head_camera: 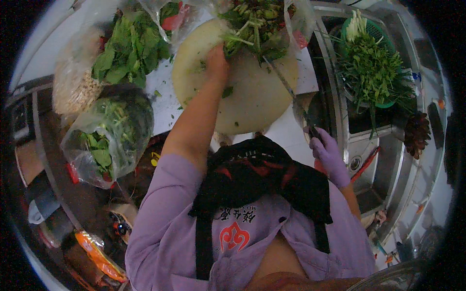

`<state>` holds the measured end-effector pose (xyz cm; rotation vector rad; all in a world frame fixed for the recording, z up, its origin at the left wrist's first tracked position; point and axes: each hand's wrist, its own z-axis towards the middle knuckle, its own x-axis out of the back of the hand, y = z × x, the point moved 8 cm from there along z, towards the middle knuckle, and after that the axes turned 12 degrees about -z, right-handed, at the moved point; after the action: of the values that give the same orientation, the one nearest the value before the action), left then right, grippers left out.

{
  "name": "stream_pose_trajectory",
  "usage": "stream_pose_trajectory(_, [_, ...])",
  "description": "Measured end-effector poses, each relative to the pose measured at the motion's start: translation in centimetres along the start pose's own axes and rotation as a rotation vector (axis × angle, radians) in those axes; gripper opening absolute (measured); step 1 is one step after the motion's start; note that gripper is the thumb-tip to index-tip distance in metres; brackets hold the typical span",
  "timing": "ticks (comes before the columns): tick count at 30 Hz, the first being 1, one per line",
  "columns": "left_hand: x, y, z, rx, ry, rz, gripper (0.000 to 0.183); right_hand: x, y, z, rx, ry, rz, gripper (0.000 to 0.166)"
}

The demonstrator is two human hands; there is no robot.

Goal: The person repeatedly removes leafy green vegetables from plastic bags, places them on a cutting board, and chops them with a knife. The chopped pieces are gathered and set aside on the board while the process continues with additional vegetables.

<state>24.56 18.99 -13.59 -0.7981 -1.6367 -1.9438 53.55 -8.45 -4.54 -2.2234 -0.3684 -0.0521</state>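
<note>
My bare left hand is over the round cutting board, blurred, beside a pile of leafy green vegetables at the board's far side. Whether its fingers hold anything does not show. My right hand, in a purple glove, is closed around the dark handle of a long tool, perhaps a knife, to the right of the board. Its thin metal part reaches up and left across the board's right edge towards the greens. Leaf scraps lie on the board.
Left of the board are a heap of leafy greens, a bag of pale sprouts and a plastic bag of greens. To the right, a green colander with herbs stands in a metal sink. A dark red layered vegetable lies at its edge.
</note>
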Motion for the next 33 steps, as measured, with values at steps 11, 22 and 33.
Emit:
stream_pose_trajectory(11, [8.5, 3.6, 4.5, 0.498, -0.016, -0.951, 0.035, -1.2, -0.4, 2.2, 0.376, -0.036, -0.447, 0.042])
stream_pose_trajectory(22, [13.4, 13.8, 8.0, 0.261, -0.26, -0.942, 0.086, -14.5, -3.7, 9.5, 0.252, -0.739, -0.438, 0.037])
stream_pose_trajectory(33, [25.4, 4.3, -8.0, 0.458, 0.273, -0.604, 0.027, -8.3, -6.0, 15.1, 0.085, -0.483, -0.286, 0.036])
